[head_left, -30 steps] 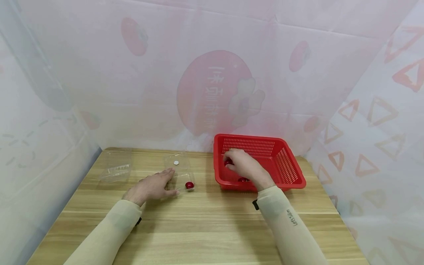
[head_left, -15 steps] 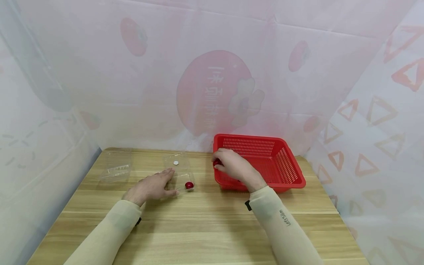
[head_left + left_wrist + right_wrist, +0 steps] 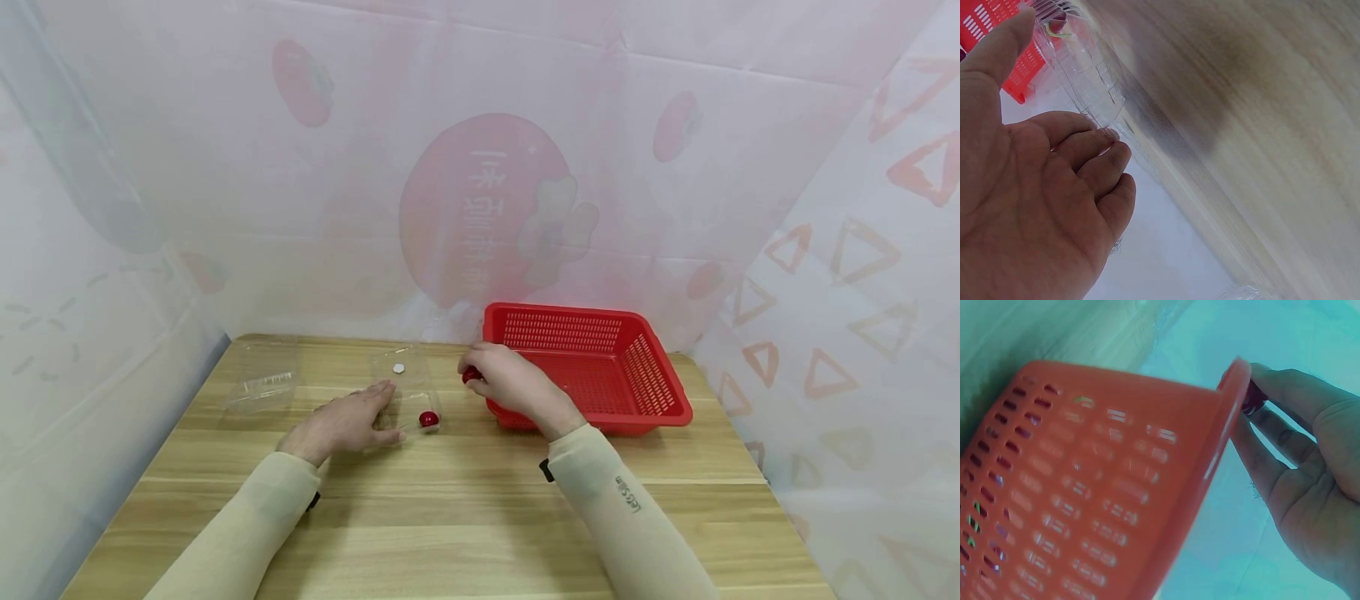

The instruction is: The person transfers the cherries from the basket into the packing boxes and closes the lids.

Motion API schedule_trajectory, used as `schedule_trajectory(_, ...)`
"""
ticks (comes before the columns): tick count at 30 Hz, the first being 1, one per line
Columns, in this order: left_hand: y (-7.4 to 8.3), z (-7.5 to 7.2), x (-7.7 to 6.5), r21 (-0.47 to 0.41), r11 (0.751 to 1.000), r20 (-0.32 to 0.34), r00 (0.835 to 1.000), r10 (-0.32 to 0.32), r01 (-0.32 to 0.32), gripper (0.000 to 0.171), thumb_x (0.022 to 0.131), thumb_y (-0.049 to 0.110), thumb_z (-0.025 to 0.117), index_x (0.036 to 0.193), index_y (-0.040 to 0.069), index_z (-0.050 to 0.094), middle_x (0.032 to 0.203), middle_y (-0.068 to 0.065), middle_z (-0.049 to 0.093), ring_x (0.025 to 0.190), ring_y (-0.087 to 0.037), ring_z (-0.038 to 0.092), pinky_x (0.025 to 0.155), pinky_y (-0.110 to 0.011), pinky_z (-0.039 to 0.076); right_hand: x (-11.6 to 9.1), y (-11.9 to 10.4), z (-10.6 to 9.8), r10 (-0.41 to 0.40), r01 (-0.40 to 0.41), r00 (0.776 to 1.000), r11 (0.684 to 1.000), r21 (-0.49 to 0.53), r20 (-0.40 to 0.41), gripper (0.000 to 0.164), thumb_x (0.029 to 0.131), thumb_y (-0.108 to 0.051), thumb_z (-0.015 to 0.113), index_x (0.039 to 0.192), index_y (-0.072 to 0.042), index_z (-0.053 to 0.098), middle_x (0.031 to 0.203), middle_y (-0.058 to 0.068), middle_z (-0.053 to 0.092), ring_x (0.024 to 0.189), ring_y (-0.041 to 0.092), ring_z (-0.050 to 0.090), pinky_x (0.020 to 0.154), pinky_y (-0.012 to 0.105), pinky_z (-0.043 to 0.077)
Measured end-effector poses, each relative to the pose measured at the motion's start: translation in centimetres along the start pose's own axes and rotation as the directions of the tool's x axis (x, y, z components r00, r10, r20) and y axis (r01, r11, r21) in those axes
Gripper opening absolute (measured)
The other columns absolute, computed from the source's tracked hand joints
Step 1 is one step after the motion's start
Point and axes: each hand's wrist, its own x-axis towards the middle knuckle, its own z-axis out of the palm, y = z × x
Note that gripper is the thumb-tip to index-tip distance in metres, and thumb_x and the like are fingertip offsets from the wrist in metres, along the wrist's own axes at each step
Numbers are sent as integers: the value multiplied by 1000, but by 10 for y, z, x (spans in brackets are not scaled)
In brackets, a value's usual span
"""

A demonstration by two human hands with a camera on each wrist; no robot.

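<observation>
A small shiny red round fruit (image 3: 471, 375) is pinched between the thumb and fingers of my right hand (image 3: 517, 383), just past the left rim of the red basket (image 3: 663, 367). In the right wrist view, the basket's rim partly hides this fruit (image 3: 1254, 399). My left hand (image 3: 345, 425) rests at the left side of an open clear plastic box (image 3: 412, 400), fingers relaxed and near or touching its edge. Inside the box's near right corner lies another red fruit (image 3: 428, 419), with a bit of green showing by it in the left wrist view.
Another clear plastic box (image 3: 262, 387) stands at the table's far left. A small white sticker (image 3: 399, 368) is on the lid of the middle box. Through the basket's slots, green and dark red bits show. A printed cloth (image 3: 360, 167) hangs behind the table (image 3: 420, 533).
My right hand has lifted a red fruit from the basket and moved left over its rim. The left hand, the boxes and the basket have stayed put.
</observation>
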Motion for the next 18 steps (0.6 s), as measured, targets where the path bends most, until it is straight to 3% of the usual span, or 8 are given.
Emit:
schedule_trajectory(12,-3,0,0,-8,1000,0,1000,-11,11,104,111,55,79,180,-9,34,190,-32,33,176,-55,37,145,-71,35,12,-18,21,-41,42,999,999,-14,36,18,112,-14,81,130,-11,83,128,4,82,113,18,76,104,32,69)
schedule_trajectory(18,-14,4,5,-44,999,-15,999,30,-30,110,110,68,75,181,-6,35,189,-32,35,175,-55,39,144,-70,37,17,-28,33,-81,81,996,997,-16,39,20,113,-13,81,132,-9,83,129,5,82,116,19,77,107,31,69)
